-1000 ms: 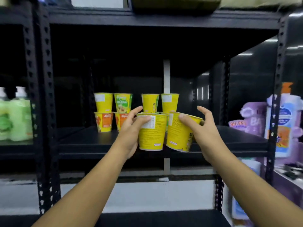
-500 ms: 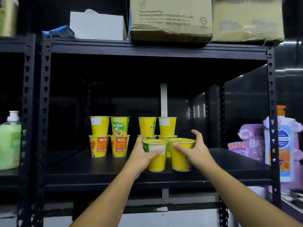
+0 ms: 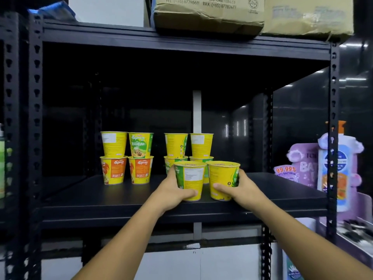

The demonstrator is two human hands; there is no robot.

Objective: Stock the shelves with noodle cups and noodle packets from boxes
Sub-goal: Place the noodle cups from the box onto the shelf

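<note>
Round the lower half of a green-and-yellow noodle cup, left hand curled in a firm grip, thumb laid across the front near the base, fingers out of sight behind. Round a yellow noodle cup, right hand gripping the same way, thumb low on the front, fingers going round the right side below the rim. Both cups upright, lids on, bases down at the shelf board near its front edge, a little right of the middle. Side by side, touching or not impossible to tell.

Right behind the held pair, toward the back edge, two rear stacks of two cups each, blocking the way further in. Lower cups half hidden by the held pair, upper cups yellow and plainly seen. Further left along the board, across a gap, two more stacks: orange-and-yellow cups below, a yellow cup and a green "Vegetarian" cup on top.

Black perforated uprights at the front corners. Overhead, on the top shelf, two cardboard boxes, a white box and a blue packet. Beyond the right upright, a purple pouch marked "99.99%" and a bottle with an orange pump. At the far left edge, a green bottle, mostly cut off.
</note>
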